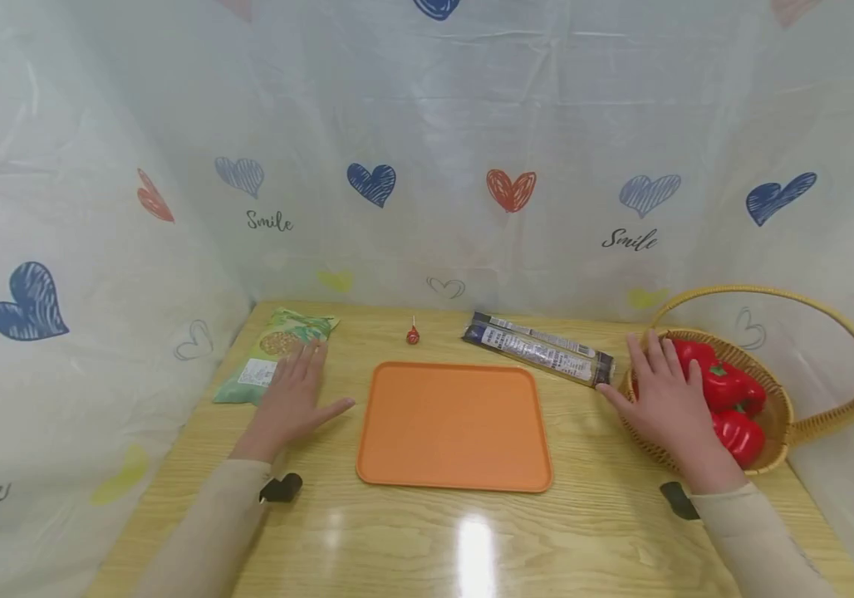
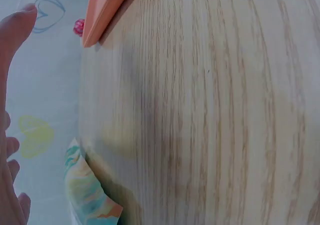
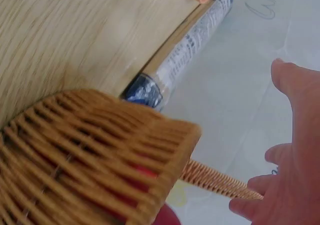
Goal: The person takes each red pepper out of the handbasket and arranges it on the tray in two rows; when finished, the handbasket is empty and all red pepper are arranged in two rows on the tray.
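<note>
My left hand (image 1: 292, 401) is spread over the near right side of a green packet (image 1: 272, 349) with a white label, thumb pointing right; the left wrist view shows the hand raised above the table, apart from the packet. My right hand (image 1: 665, 405) hovers, fingers extended, over the left rim of a wicker basket (image 1: 780, 444), holding nothing. Several red bell peppers (image 1: 739, 436) lie in the basket, partly hidden by that hand. Between the hands lies an orange tray (image 1: 455, 428). Behind it are a lollipop (image 1: 413, 335) and a long, flat, dark-ended package (image 1: 539, 349).
The wooden table (image 1: 397, 540) ends at a pale plastic sheet (image 1: 442, 124) printed with hearts, which rises behind and on both sides. The basket's tall handle (image 1: 846, 324) arches up at the right.
</note>
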### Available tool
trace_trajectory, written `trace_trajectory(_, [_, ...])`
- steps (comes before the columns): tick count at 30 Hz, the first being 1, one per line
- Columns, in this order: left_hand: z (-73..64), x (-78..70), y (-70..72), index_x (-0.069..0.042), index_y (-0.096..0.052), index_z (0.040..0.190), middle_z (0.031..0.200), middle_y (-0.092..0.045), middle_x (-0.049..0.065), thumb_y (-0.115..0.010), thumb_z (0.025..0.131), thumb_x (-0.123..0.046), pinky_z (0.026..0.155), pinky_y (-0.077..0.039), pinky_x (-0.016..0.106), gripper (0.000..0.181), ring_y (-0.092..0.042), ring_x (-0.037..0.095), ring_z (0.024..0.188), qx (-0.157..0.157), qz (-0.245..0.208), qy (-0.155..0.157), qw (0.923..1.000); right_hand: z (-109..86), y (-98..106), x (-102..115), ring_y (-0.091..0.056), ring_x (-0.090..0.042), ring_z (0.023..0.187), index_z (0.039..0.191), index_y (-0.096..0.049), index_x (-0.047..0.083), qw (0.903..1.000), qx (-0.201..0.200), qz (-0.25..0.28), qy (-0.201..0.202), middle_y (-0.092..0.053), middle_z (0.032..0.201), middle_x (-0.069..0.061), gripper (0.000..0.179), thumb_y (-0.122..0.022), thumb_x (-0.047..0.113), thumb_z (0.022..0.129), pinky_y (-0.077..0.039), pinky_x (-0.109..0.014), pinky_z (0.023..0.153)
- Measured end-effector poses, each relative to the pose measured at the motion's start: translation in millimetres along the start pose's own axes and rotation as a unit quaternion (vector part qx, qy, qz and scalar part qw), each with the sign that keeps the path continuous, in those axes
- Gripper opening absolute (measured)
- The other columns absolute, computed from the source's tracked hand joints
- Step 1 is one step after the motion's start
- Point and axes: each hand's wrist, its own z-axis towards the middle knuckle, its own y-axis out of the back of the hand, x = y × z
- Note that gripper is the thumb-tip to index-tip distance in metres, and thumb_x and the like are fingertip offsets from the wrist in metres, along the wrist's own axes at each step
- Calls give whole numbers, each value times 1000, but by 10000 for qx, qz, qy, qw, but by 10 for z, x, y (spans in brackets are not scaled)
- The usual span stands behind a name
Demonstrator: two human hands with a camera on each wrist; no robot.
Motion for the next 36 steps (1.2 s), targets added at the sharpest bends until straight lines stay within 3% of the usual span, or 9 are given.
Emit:
trace_trajectory(5, [-9, -11, -22, 0, -17, 161, 167, -16, 23, -65, 91, -63, 122, -20, 60, 106, -17, 45, 152, 62, -396, -126, 9991, -50, 53, -61, -23, -59, 141, 163, -17, 6, 9996, -263, 58, -42, -19, 161, -32, 98, -64, 57, 93, -13, -78, 112])
trace_trajectory(10, [-48, -56, -60, -2, -27, 160, 166, -22, 20, -69, 89, -60, 118, -29, 61, 101, -25, 43, 149, 227, -806, -214, 9963, -98, 109, -136, -27, -61, 137, 164, -16, 8, 9990, -381, 199, -107, -22, 161, -31, 99, -66, 55, 93, -19, -80, 108])
trace_trajectory(19, [-171, -143, -236, -4, -38, 155, 162, -34, 16, -71, 93, -50, 121, -26, 55, 85, -31, 37, 149, 482, -1889, 9, 9808, -129, 160, -355, -34, -61, 128, 161, -23, 4, 9978, -598, 192, -205, -33, 149, -35, 93, -72, 37, 89, -28, -82, 98])
trace_trajectory(26, [-161, -130, -348, -7, -37, 156, 160, -39, 14, -76, 89, -51, 122, -26, 52, 89, -33, 35, 148, 589, -2254, -55, 9725, -151, 209, -569, -30, -63, 130, 160, -20, 1, 9975, -531, 215, -402, -29, 148, -39, 94, -71, 39, 91, -27, -82, 99])
trace_trajectory(31, [-152, -125, -370, -9, -36, 157, 162, -36, 13, -77, 89, -46, 122, -25, 53, 88, -31, 35, 149, 719, -2540, -166, 9644, -163, 223, -715, -28, -62, 130, 160, -18, 0, 9965, -504, 309, -583, -26, 149, -40, 92, -70, 35, 93, -28, -81, 99])
trace_trajectory(36, [-151, -136, -390, -9, -34, 159, 164, -32, 13, -75, 91, -44, 123, -22, 54, 87, -28, 35, 151, 868, -2607, -255, 9612, -185, 220, -851, -25, -63, 131, 160, -19, -1, 9953, -398, 435, -763, -23, 150, -42, 88, -67, 34, 95, -28, -81, 99])
